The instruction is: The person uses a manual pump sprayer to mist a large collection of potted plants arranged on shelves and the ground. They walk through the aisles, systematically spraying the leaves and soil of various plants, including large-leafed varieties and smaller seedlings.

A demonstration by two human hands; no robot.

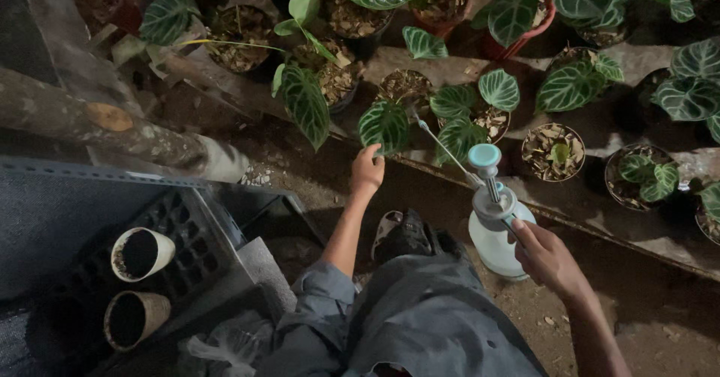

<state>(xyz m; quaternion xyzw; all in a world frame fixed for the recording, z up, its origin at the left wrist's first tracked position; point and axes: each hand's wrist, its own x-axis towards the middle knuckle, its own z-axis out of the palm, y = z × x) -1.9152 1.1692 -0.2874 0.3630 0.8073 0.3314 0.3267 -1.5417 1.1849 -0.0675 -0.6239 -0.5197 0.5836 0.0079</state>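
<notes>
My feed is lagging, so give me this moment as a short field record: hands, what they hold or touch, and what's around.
left hand: touching a veined leaf
right hand: gripping the sprayer handle
sprayer: upright, pale bottle, teal cap, thin wand aimed toward the leaf
plants: potted, in rows ahead
empty pots: two, lying on a dark tray at left
ground: bare soil

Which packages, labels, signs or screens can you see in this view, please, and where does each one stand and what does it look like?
No labels, signs or screens show.
Pump spray bottle: right of centre, in the right hand; rounded pale body, teal cap, thin wand.
Two empty pots: lower left, tipped on a dark tray; round, pale rims.
Clear plastic bag: bottom left, crumpled.
Left hand: touching a veined leaf.
</notes>
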